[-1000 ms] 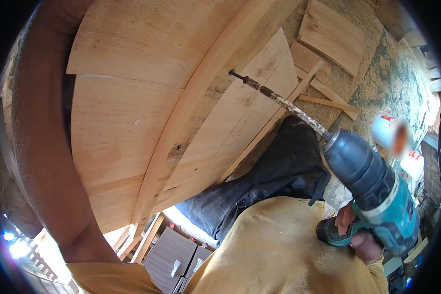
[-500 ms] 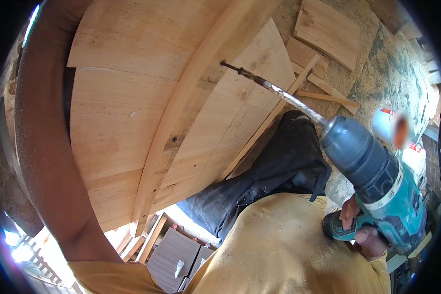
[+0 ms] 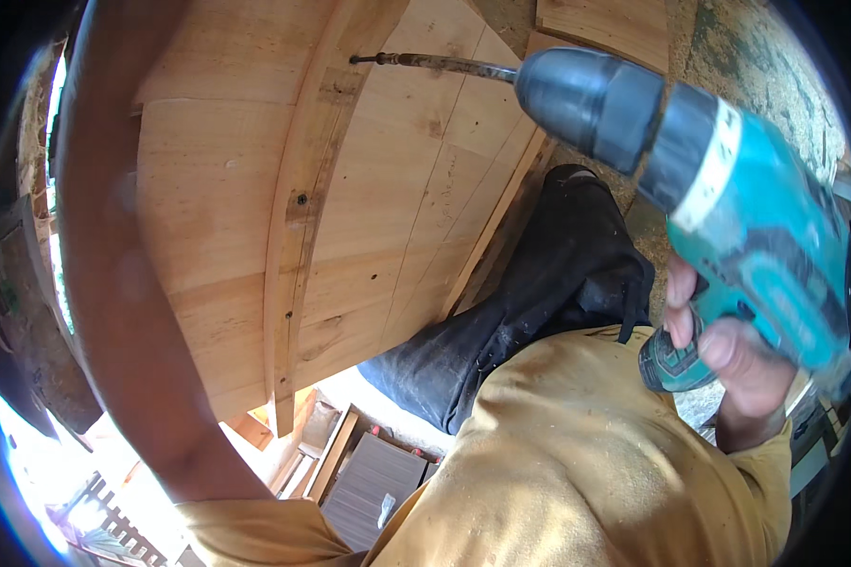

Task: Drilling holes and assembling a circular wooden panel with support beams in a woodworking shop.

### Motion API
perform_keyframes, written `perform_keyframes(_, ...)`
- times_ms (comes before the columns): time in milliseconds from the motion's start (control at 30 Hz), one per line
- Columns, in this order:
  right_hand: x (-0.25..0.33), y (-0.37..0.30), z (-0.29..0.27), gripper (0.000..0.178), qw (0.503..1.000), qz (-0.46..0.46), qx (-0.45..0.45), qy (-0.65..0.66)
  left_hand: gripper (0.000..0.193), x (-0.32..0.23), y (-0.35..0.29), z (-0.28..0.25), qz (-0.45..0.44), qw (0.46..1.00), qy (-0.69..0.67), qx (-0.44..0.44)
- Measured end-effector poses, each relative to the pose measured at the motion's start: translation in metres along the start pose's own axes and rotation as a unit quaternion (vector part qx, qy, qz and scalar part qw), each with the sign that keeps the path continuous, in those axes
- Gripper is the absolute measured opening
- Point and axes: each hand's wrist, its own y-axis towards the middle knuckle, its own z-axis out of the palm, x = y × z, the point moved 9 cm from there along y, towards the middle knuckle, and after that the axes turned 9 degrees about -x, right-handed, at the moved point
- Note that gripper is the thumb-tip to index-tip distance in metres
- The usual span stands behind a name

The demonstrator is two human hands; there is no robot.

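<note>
Right hand clenched in a grip; left arm stretched forward.

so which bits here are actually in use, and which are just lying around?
In use:
- teal cordless drill in the right hand
- its drill bit, tip at the wooden batten
- plank panel under the batten

Lying about:
- loose board on the ground
- grey case below

no packages, signs or screens show. the one label-like mark is a pale, off-white band wrapped around the teal cordless drill, just behind its dark grey chuck; it runs slantwise across the body, and anything printed on it is too blurred to tell.
</note>
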Motion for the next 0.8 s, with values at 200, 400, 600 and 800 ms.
perform_keyframes(200,0.010,0.014,-0.006,0.061,0.997,-0.031,0.048,-0.051,0.033,-0.037,-0.079,0.053,0.112,0.981,0.105,0.120)
perform_keyframes(400,0.029,0.015,-0.003,0.059,0.987,-0.097,0.058,-0.111,0.020,-0.023,-0.094,0.066,0.015,0.994,0.050,0.100)
perform_keyframes(600,0.030,0.015,-0.004,0.056,0.989,-0.073,0.096,-0.090,0.014,-0.030,-0.094,0.064,0.074,0.995,0.056,0.030)
perform_keyframes(800,0.022,0.013,-0.006,0.043,0.990,-0.099,0.097,-0.036,0.013,-0.034,-0.095,0.065,0.088,0.994,0.061,-0.008)
